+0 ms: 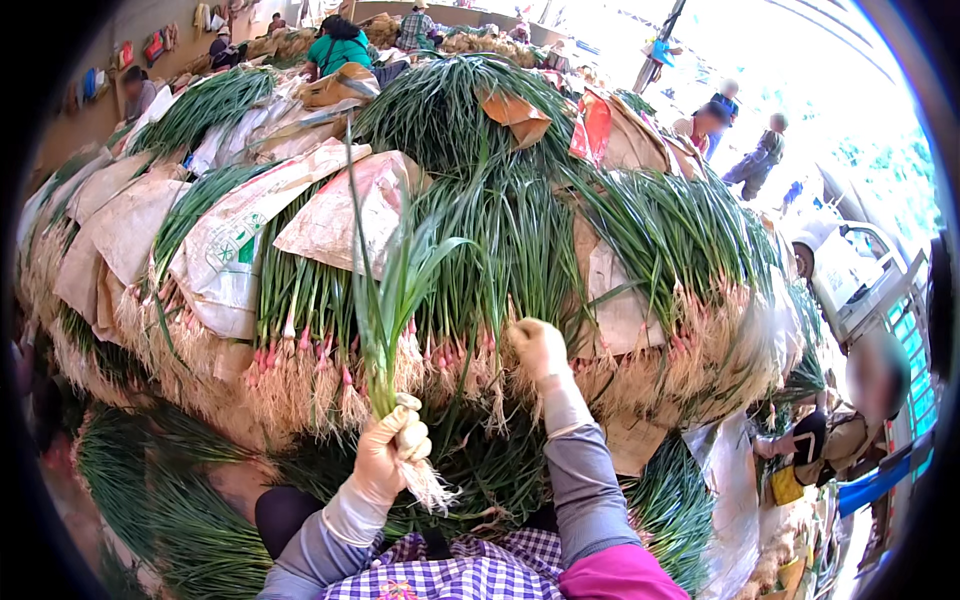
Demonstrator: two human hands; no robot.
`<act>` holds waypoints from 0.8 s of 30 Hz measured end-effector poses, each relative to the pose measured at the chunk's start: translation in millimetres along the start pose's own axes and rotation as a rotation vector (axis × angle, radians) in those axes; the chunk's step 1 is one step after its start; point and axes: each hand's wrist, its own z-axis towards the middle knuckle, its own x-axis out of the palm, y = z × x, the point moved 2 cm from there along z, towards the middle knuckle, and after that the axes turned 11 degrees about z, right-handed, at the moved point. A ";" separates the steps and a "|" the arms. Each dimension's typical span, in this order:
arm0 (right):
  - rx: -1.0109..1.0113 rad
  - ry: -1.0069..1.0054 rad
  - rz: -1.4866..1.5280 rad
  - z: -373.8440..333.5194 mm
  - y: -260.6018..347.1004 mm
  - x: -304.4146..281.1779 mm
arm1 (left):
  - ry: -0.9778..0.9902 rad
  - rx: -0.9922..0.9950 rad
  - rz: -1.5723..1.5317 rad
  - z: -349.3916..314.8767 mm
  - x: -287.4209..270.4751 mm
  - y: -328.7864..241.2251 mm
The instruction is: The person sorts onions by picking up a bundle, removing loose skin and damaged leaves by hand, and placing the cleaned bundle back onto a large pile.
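Upright in front of me stands a small bunch of green garlic (380, 365), its long green leaves pointing up and its pale roots hanging below. My left hand (380, 462), in a pale glove, is closed around the lower stems just above those roots. My right hand (540, 350), gloved too, reaches forward to the heaped green garlic (485, 262). Its fingers are curled in among the stems and pinkish bulbs at the front of the heap. What they grip there is too hidden to make out.
Pale woven sacks (222, 262) lie over parts of the heap. Below it, more leafy bundles (175, 490) spread near my knees. A person (860, 420) sits at right beside a small truck (860, 270). Other people (340, 48) are among the far piles.
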 end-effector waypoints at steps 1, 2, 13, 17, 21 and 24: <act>0.004 -0.032 0.152 2.4 2.1 -6.9 | -0.012 0.045 0.059 -3.2 2.3 -6.7; 0.125 -0.084 0.224 14.9 -3.7 -13.3 | -0.009 0.074 0.124 -2.3 1.5 -9.9; 0.082 0.232 0.907 6.3 -2.7 -40.0 | -0.193 -0.047 0.267 4.9 -18.8 20.2; 0.150 0.452 0.775 -86.8 29.6 -6.8 | -0.239 -0.182 0.520 12.1 -3.7 38.5; 0.204 0.495 1.071 -139.7 6.0 39.6 | -0.084 -0.140 0.643 12.1 -37.0 67.9; 0.229 0.500 1.076 -145.5 -3.8 51.3 | -0.131 -0.238 0.666 10.4 -35.1 64.7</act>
